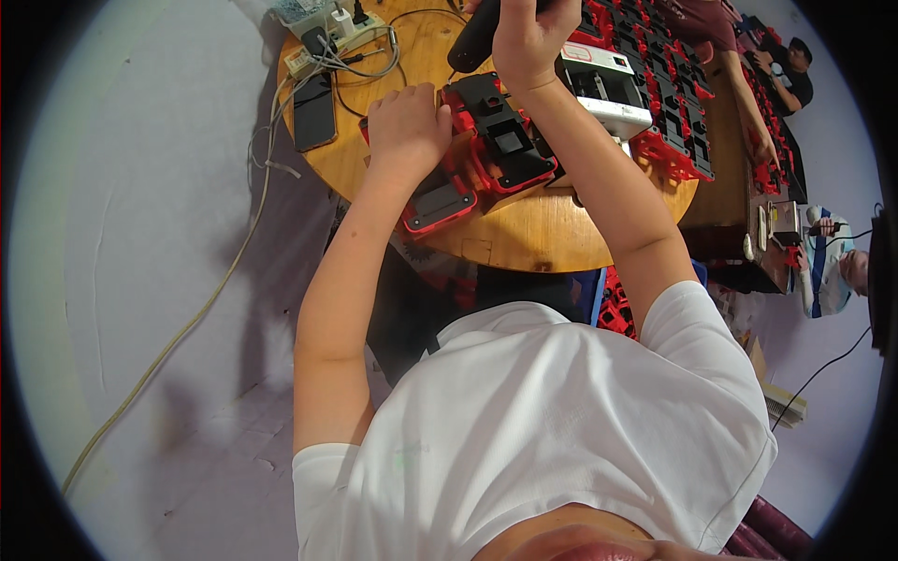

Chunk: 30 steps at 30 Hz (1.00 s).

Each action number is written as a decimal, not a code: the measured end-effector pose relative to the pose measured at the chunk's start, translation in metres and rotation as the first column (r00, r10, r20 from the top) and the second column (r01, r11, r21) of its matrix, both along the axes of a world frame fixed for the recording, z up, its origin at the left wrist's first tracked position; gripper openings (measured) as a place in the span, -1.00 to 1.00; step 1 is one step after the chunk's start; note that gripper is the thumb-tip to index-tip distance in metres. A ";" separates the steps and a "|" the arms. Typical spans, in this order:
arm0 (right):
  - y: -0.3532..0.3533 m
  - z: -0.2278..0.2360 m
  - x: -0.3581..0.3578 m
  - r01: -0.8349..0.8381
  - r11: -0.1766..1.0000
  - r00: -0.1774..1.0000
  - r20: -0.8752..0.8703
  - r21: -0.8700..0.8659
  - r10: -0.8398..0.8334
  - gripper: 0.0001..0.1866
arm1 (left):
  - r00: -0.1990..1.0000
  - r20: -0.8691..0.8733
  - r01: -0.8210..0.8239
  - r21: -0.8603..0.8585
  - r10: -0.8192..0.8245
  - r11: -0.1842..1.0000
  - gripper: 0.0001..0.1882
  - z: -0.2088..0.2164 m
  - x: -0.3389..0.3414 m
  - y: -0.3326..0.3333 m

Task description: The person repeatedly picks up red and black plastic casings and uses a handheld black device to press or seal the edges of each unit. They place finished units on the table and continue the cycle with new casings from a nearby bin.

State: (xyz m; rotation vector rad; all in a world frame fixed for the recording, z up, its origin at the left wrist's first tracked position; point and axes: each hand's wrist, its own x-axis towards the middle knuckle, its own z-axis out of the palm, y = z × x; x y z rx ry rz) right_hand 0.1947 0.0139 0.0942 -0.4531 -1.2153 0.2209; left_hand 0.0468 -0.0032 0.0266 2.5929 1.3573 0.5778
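My left hand [410, 123] lies over a red and black plastic housing [440, 208], its fingers bent over the far part, where its grip is partly hidden. My right hand [535, 37] is wrapped round a black electric screwdriver [475, 39], which is tilted and cut off by the upper edge. Its thin bit points down toward the housings. Just right of my left hand sits a second red and black housing [510, 140], with a square opening in its top. Both housings are at the near side of the round wooden table [510, 241].
A white box-shaped device [606, 89] stands right of my right forearm, beside rows of red and black housings [669, 84]. At left are a phone [314, 114] and a power strip [360, 35] with tangled cables. A co-worker's arm [745, 107] reaches in at right. Below the table, a blue crate [589, 294] holds red parts.
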 end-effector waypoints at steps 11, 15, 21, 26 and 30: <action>0.005 -0.003 0.004 0.057 0.998 0.998 -0.013 0.024 -0.057 -0.59 | 1.000 0.014 0.006 0.002 -0.006 1.000 -0.60 0.000 0.001 0.001; -0.003 0.001 -0.001 0.055 0.998 0.998 -0.015 -0.030 -0.055 -0.58 | 0.999 0.036 0.019 0.030 -0.020 0.999 -0.60 -0.003 0.000 0.001; -0.002 -0.008 -0.010 0.015 0.999 0.999 -0.029 -0.043 -0.016 -0.59 | 0.994 0.098 0.032 0.102 -0.042 0.994 -0.71 -0.011 -0.001 0.003; 0.007 -0.008 0.001 0.053 0.998 0.998 0.020 0.036 -0.054 -0.61 | 0.996 0.083 0.040 0.071 -0.046 0.997 -0.62 -0.006 -0.002 0.001; -0.003 0.001 0.009 0.061 0.998 0.998 -0.004 -0.015 -0.062 -0.59 | 0.996 0.079 0.041 0.067 -0.047 0.997 -0.62 -0.006 0.000 0.001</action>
